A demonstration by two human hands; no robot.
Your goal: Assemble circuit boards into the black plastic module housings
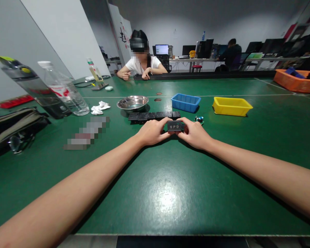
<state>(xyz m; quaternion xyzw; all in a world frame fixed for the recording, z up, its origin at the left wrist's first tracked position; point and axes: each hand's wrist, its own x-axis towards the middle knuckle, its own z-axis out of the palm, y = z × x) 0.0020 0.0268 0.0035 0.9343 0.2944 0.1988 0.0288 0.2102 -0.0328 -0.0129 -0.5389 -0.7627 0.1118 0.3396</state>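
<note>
A small black box marked "SPD" (174, 126) is held between my two hands above the green table (167, 179). My left hand (153, 132) grips its left side with thumb and fingers. On the right side, my right hand (195, 133) pinches it the same way. Just behind my hands lies a row of several black blocks (147, 116). A small part with blue and silver on it (198, 120) rests behind my right hand; its details are too small to tell.
Behind the row stand a steel bowl (133, 103), a blue bin (186, 102) and a yellow bin (232, 106). Bottles (67, 91), crumpled tissue (100, 107) and a black bag (15, 127) are at left. An orange basket (297, 82) is far right. A person (142, 62) sits opposite.
</note>
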